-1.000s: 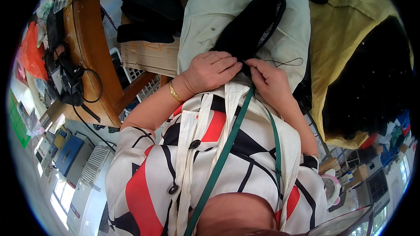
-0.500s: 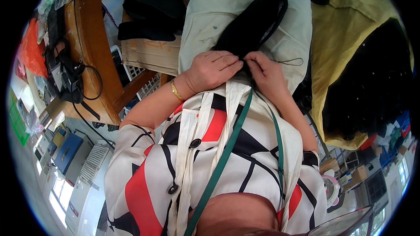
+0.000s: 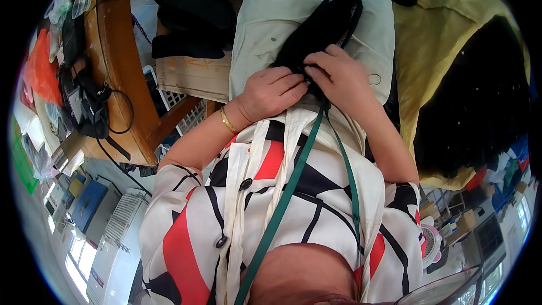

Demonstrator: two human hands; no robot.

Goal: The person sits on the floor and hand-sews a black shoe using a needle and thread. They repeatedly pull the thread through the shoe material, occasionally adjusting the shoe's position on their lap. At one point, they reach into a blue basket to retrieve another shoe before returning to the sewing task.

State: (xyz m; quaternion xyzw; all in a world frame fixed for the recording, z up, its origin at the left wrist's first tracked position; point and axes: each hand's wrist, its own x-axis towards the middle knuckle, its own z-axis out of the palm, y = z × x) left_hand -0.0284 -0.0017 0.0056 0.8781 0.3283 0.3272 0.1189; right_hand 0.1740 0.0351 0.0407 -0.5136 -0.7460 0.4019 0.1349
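A black cloth shoe lies slantwise on the off-white cloth over my lap, its opening along the right side. My left hand is closed on the shoe's near end, fingers bent and pressed together. Over the same end, my right hand has its thumb and fingertips drawn together. Whatever is pinched in those fingertips is too small to make out. To the right of that hand, a thin dark thread makes a loop against the cloth. Green straps hang down my front and end near my hands.
On the left stands a wooden table with black cables and a dark device. Black cloth shoes lie at a cardboard box. At right, a yellow sack holds a pile of black items.
My right hand has lifted and turned over the shoe's near end, fingers now bent further in. The thread loop has shrunk and shifted left. My left hand stays almost in place.
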